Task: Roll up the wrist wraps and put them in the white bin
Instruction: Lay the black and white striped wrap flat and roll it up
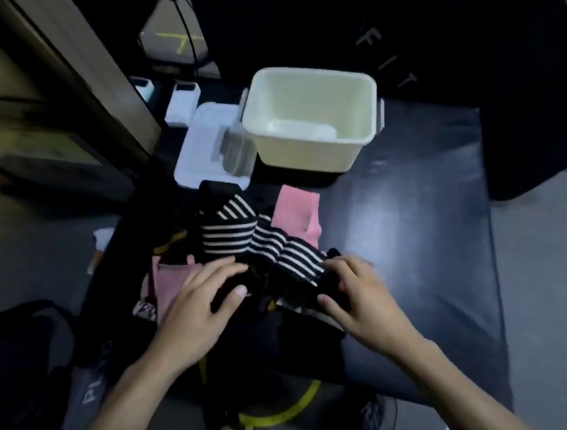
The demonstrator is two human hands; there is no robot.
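Observation:
A black-and-white striped wrist wrap (271,246) lies stretched over a dark pile on the black mat. My right hand (354,293) pinches its near black end between thumb and fingers. My left hand (197,301) rests on the pile beside it, fingers laid over dark fabric, thumb out. Two pink wraps show: one (297,210) beyond the striped wrap, another (173,283) under my left hand. The white bin (310,88) stands further back on the mat; only its pale floor shows inside.
A clear lidded container (210,146) sits left of the bin, with small white boxes (182,102) behind it. A dark bag (26,350) lies at lower left. A yellow-edged ring (282,413) and a shoe (376,416) are near my feet.

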